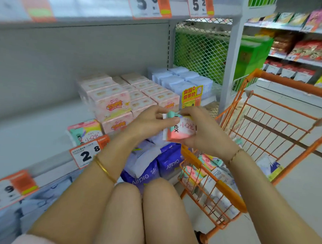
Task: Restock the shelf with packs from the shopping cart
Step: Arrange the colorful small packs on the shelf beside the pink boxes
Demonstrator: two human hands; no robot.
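Nearest me my knees (153,203) hide the floor, with the orange cart (230,195) of packs (193,176) just right and purple bags (169,162) ahead. Above those, my left hand (149,121) and right hand (205,134) hold one pack (181,130) between them, fingers curled round it. Beyond, the grey shelf (37,135) carries a matching pack (85,131) beside stacked pink boxes (110,100).

A shop: price tags (87,154), stocked shelves (46,136), cart (266,125).
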